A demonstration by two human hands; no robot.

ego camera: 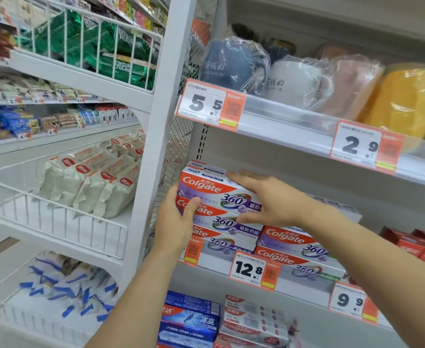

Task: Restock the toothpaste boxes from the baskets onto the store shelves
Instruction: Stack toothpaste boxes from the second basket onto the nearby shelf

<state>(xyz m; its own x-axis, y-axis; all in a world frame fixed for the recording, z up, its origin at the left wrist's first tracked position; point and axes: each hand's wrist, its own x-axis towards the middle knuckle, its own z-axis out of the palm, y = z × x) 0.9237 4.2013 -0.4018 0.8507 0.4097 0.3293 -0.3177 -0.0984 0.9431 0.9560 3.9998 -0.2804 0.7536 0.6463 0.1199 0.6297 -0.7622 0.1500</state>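
Observation:
Red, white and purple Colgate 360 toothpaste boxes are stacked at the left end of the middle shelf (214,266). The top box (212,189) lies on two more of the same kind. My left hand (177,219) holds the left ends of the upper boxes, thumb curled over the front of the second box (219,218). My right hand (266,197) lies over the right part of the top box, fingers straight along its top edge and thumb beneath its front. A lower stack of the same boxes (290,244) stands to the right.
Wrapped mugs (234,64) and orange packs (407,101) fill the shelf above. Red boxes (417,244) sit at far right. Blue toothpaste boxes (190,320) and more Colgate boxes (253,322) lie on the shelf below. White wire baskets (55,222) with snack packs hang at left.

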